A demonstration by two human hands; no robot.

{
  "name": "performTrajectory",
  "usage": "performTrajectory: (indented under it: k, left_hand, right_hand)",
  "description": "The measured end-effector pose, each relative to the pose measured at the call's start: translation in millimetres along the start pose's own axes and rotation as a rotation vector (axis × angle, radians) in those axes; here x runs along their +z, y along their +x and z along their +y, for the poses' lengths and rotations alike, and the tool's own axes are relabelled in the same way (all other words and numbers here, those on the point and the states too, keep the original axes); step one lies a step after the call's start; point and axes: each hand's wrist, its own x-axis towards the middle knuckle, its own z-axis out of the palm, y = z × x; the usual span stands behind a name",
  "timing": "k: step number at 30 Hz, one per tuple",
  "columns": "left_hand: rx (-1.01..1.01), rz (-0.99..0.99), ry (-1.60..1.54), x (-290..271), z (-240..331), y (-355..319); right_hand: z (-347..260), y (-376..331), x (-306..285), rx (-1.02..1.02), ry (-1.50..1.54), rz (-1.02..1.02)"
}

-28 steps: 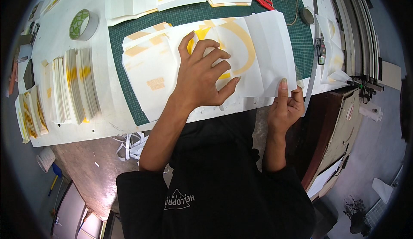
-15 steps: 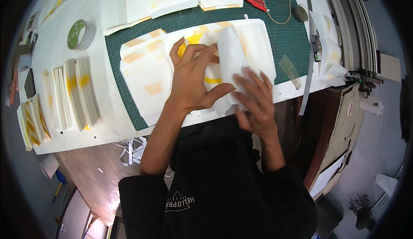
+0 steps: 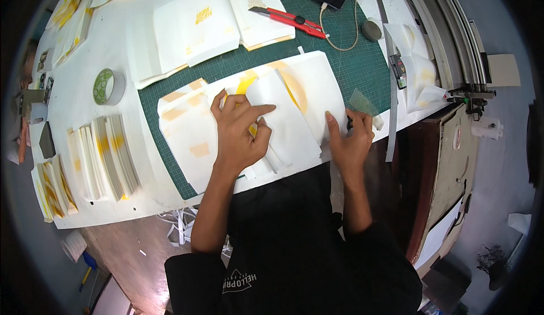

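We see the sheet [image 3: 324,88] lying over the green mat [image 3: 371,82] near the table's front edge, a white flap [image 3: 292,125] folded across its yellow print. Our left hand [image 3: 241,130] spreads its fingers over the flap's left side; our right hand [image 3: 351,142] is at three o'clock, thumb at the sheet's edge, fingers curled; whether they pinch it, we cannot tell. Yellow lettering marks the pages [image 3: 198,40] at eleven, white lettering the shirt [image 3: 306,252] at six. At twelve lies a red cutter [image 3: 297,22]; at nine, a tape roll [image 3: 116,88].
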Motion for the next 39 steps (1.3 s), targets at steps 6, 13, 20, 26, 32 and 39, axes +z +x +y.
performTrajectory:
  k: [6,13,20,26,32,39]
  left_hand:
    - [-0.006,0.005,-0.009,0.0,1.4,1.0]
    - [-0.001,0.007,-0.014,-0.9,0.9,0.1]
    - [-0.013,0.034,-0.042,-0.5,1.0,0.3]
    - [0.031,0.066,-0.135,-5.8,1.7,0.0]
    - [-0.094,0.561,-0.333,6.0,-16.6,-9.5]
    - [-0.205,0.541,-0.484,1.7,-25.8,-7.5]
  right_hand:
    - [-9.0,0.7,2.8,-0.137,0.107,0.199]
    - [-14.5,-3.8,-10.7,-0.029,0.555,0.153]
    - [-34.3,-5.8,-26.8,-0.259,0.416,0.171]
    - [-33.3,2.1,-14.0,0.174,0.629,-0.054]
    - [-10.0,0.2,-2.7,0.092,0.69,-0.117]
    - [-18.2,-16.3,-14.0,-0.443,0.261,0.352]
